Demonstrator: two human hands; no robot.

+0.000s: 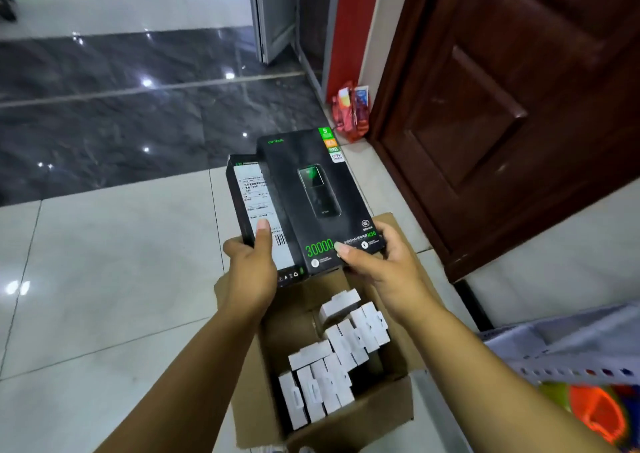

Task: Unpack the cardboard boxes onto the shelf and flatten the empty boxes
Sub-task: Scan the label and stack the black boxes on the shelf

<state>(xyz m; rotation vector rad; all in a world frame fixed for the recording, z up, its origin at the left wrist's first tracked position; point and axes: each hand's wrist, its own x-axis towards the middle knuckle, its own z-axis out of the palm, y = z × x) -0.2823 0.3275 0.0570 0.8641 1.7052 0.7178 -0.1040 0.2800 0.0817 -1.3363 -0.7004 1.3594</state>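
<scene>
An open cardboard box (367, 414) sits on the floor below me, holding several small white boxes (341, 352). Above its far end I hold two black power bank boxes. My left hand (251, 272) grips the left one (256, 206), which shows its white label side. My right hand (381, 265) grips the right one (311, 192), face up with green "30000" print, and it overlaps the left box's edge.
A dark brown wooden door (502, 113) stands open on the right. A red plastic bag (349, 111) lies by the door frame. A metal shelf edge (568, 359) with colourful items below it is at lower right. The floor is glossy tile.
</scene>
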